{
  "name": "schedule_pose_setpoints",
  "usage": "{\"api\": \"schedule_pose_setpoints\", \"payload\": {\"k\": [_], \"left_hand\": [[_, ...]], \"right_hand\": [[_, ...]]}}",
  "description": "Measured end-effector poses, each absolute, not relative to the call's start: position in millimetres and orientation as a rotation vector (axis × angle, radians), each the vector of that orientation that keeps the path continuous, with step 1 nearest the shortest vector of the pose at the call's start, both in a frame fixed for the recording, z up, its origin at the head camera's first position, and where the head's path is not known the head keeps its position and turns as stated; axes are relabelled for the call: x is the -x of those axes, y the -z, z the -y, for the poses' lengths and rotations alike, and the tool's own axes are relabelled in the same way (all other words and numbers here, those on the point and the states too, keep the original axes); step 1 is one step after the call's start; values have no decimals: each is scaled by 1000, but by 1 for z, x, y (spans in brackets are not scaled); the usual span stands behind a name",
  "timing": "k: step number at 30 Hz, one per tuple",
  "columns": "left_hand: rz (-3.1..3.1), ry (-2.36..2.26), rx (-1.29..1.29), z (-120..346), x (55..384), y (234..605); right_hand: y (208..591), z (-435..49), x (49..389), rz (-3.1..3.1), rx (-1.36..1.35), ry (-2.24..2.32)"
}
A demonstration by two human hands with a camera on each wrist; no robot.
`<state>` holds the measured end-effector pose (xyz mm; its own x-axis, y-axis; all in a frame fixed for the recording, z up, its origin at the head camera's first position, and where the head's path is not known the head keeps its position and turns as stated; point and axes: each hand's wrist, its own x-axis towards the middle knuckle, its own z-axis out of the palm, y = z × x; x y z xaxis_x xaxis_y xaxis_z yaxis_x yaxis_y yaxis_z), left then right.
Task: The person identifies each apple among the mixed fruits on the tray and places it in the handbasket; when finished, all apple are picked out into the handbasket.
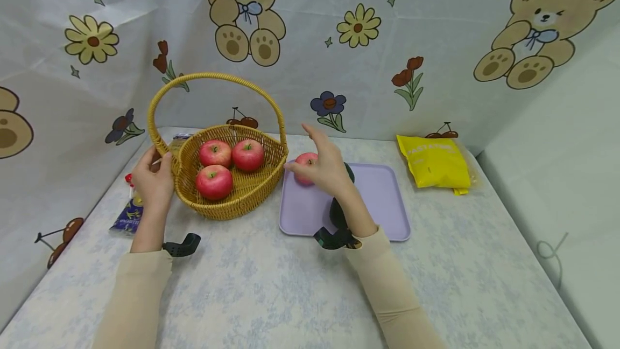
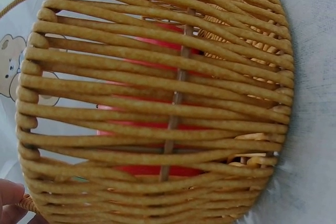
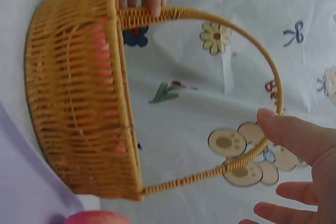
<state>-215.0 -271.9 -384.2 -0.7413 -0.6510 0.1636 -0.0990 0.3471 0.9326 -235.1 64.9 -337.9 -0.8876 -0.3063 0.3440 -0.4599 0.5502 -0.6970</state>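
A yellow-brown wicker basket with a tall arched handle holds three red apples. My left hand grips the handle's left foot, close to the rim; only its fingertips show in the left wrist view. To the right of the basket my right hand is held over a lilac tray, thumb and fingers spread with nothing between them. Another red apple lies on the tray behind that hand. Dark green rounded things on the tray are partly hidden by the right hand and wrist.
A yellow packet lies at the back right, with a clear wrapper beside it. Left of the basket, a blue pasta bag sits partly behind the left arm. Printed cloth hangs behind the table.
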Motion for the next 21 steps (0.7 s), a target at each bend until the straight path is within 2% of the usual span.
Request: {"api": "schedule_pose_setpoints", "payload": {"k": [21], "left_hand": [[2089, 1357, -631, 272, 216, 386]], "right_hand": [[378, -88, 273, 2830, -409, -1317]]}}
